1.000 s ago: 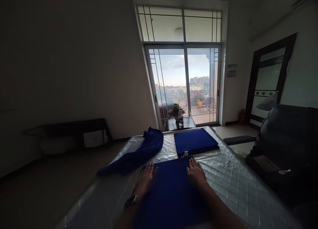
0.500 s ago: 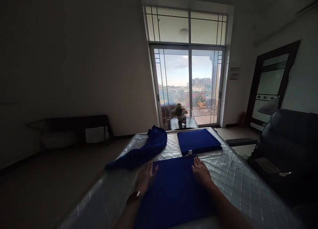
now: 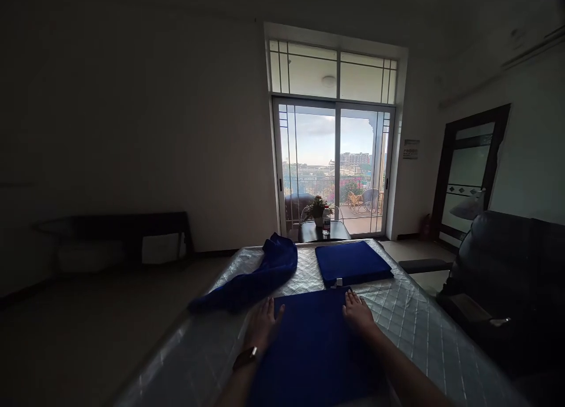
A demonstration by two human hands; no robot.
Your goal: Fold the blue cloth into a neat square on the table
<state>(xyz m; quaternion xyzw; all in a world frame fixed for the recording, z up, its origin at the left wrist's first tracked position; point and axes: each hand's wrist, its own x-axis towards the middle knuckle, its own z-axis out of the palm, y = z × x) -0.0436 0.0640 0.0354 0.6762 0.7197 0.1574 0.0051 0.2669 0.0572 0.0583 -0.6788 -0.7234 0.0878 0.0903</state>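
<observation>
Light: the room is dim against the bright glass door; the walls and floor are hard to read.
Left hand: flat, fingers spread, palm down on the left edge of the near cloth; it grips nothing. A watch sits on the wrist.
Right hand: also flat and open, palm down on the cloth's far right corner, fingers pointing toward the door.
Near cloth: a dark blue rectangle lying smooth on the table, right in front of the person, between the two hands. Its near end is cut off by the bottom of the frame, and both forearms cover parts of it.
Folded cloth: a neat blue square just beyond the near cloth, a small white tag showing at its near edge.
Loose cloth: crumpled blue, trailing toward the table's left edge, left of the folded one.
Table: quilted, shiny silver cover; its near corners run out of view.
Side table: beyond the far edge, holding a potted plant and a bottle; too small for more detail.
Chair: dark, at right, partly cut off.
Shelf: low, dark, by the left wall; contents unclear.
</observation>
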